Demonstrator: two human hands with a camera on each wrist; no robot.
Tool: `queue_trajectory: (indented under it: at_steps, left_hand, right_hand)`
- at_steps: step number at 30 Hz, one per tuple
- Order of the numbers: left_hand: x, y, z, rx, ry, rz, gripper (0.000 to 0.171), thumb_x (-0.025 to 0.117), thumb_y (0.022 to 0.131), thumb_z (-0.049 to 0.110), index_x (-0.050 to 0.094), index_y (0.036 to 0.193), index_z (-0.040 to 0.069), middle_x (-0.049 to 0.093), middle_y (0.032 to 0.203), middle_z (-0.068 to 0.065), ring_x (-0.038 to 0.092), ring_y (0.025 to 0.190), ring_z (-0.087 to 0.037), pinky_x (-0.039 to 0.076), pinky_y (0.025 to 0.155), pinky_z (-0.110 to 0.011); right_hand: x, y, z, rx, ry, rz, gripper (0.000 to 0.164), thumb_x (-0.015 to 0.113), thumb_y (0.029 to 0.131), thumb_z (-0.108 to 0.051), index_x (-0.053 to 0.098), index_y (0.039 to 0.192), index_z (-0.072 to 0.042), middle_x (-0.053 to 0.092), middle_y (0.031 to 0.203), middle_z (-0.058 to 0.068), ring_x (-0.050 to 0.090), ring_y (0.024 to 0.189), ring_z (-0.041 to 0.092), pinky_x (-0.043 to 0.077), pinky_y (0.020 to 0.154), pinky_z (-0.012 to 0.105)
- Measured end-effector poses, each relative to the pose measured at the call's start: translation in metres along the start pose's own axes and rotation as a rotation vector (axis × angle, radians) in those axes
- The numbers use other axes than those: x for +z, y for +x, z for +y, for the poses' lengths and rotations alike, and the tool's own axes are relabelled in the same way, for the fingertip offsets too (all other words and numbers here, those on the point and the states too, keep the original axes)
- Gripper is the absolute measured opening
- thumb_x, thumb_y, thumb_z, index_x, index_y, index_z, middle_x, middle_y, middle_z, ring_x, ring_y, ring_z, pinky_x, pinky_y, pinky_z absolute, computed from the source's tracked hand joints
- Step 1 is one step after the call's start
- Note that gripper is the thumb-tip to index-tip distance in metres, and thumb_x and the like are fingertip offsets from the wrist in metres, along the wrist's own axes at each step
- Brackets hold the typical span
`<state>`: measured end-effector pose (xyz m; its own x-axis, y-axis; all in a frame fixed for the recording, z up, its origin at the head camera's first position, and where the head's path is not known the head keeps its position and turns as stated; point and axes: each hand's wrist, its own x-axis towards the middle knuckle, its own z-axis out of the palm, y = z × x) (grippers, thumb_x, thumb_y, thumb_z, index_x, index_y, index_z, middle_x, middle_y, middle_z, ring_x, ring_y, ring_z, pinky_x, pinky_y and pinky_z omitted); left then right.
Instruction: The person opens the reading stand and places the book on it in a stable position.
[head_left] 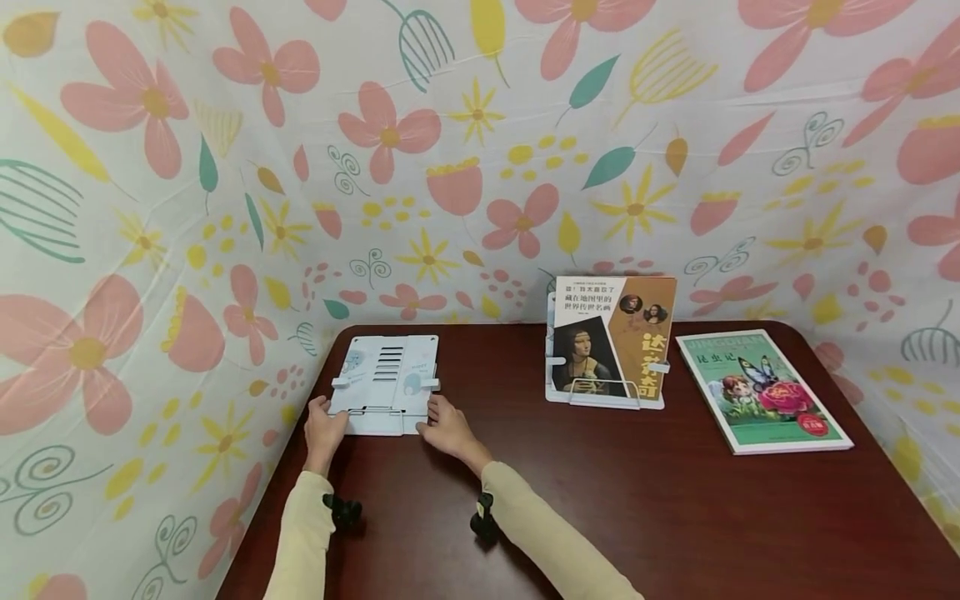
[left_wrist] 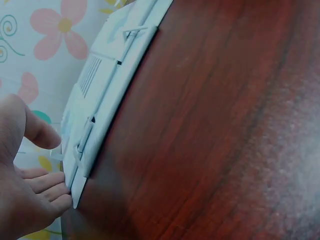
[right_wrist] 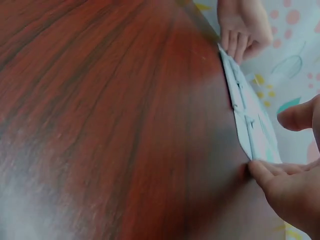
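A pale blue-white book stand (head_left: pixel 385 379) lies folded flat on the table's far left, with slots in its back panel, side clips and a wire page holder along its near edge. My left hand (head_left: pixel 325 429) is at its left edge. Seen from the left wrist, that hand's fingers (left_wrist: pixel 47 187) touch the stand's side while the thumb is held apart. At the right edge is my right hand (head_left: pixel 447 427). Its fingertips (right_wrist: pixel 257 170) touch the stand's corner in the right wrist view, and the thumb is lifted away.
Right of centre, another book stand (head_left: pixel 551 392) holds an upright book (head_left: pixel 607 333) with a portrait on its cover. A green-covered book (head_left: pixel 757 392) lies flat at the right. Flower-patterned cloth (head_left: pixel 450 233) borders the dark wooden table (head_left: pixel 480 375) behind and at the left.
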<state>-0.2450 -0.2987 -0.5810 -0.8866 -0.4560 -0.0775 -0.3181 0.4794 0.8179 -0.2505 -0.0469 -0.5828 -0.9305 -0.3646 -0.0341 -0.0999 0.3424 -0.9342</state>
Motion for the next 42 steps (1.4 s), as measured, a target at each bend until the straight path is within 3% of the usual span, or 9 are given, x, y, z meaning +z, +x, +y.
queue_trajectory:
  at_steps: [7, 15, 23, 30, 36, 42]
  left_hand:
    - [0.008, -0.007, 0.006, 0.008, 0.018, 0.0, 0.061, 0.05, 0.089, 0.01, 0.041, 0.147, -0.006, 0.049, 0.148, -0.027, 0.046, 0.137, -0.043, 0.038, 0.112, -0.055]
    - [0.023, -0.021, 0.018, 0.089, 0.024, -0.04, 0.056, 0.053, 0.088, 0.01, 0.05, 0.142, -0.003, 0.057, 0.143, -0.024, 0.053, 0.133, -0.04, 0.045, 0.108, -0.055]
    - [0.042, -0.035, 0.028, 0.182, 0.035, -0.101, 0.049, 0.054, 0.09, 0.008, 0.057, 0.137, -0.005, 0.067, 0.13, -0.023, 0.066, 0.118, -0.038, 0.054, 0.096, -0.052]
    - [0.059, -0.053, 0.038, 0.205, 0.014, -0.151, 0.043, 0.055, 0.09, 0.007, 0.063, 0.131, -0.002, 0.073, 0.121, -0.017, 0.071, 0.111, -0.032, 0.057, 0.091, -0.048]
    - [0.073, -0.07, 0.048, 0.251, 0.038, -0.168, 0.044, 0.055, 0.087, 0.004, 0.063, 0.13, -0.005, 0.072, 0.121, -0.02, 0.071, 0.11, -0.034, 0.057, 0.091, -0.05]
    - [0.074, -0.078, 0.055, 0.276, 0.062, -0.19, 0.042, 0.054, 0.089, 0.005, 0.063, 0.129, -0.006, 0.073, 0.118, -0.02, 0.071, 0.107, -0.034, 0.057, 0.089, -0.049]
  right_hand:
    - [-0.017, -0.007, 0.008, 0.017, 0.09, 0.019, 0.063, 0.065, 0.094, -0.012, 0.04, 0.148, 0.01, 0.049, 0.148, 0.031, 0.053, 0.136, 0.04, 0.047, 0.11, 0.048]
    - [-0.048, -0.02, 0.014, 0.047, 0.077, 0.061, 0.062, 0.065, 0.095, -0.014, 0.042, 0.147, 0.009, 0.05, 0.146, 0.032, 0.053, 0.135, 0.041, 0.047, 0.11, 0.049]
    - [-0.087, -0.045, 0.029, 0.07, 0.088, 0.091, 0.057, 0.065, 0.096, -0.011, 0.046, 0.145, 0.009, 0.053, 0.144, 0.03, 0.055, 0.133, 0.041, 0.048, 0.109, 0.049]
    - [-0.116, -0.065, 0.038, 0.098, 0.049, 0.134, 0.051, 0.064, 0.095, -0.008, 0.05, 0.14, 0.01, 0.056, 0.14, 0.032, 0.058, 0.129, 0.043, 0.051, 0.106, 0.048]
    - [-0.127, -0.084, 0.045, 0.094, 0.038, 0.169, 0.047, 0.064, 0.095, -0.004, 0.053, 0.138, 0.011, 0.058, 0.137, 0.032, 0.06, 0.127, 0.043, 0.053, 0.103, 0.046]
    - [-0.133, -0.097, 0.053, 0.075, 0.054, 0.194, 0.041, 0.064, 0.096, -0.003, 0.056, 0.135, 0.009, 0.061, 0.135, 0.03, 0.063, 0.124, 0.041, 0.054, 0.101, 0.043]
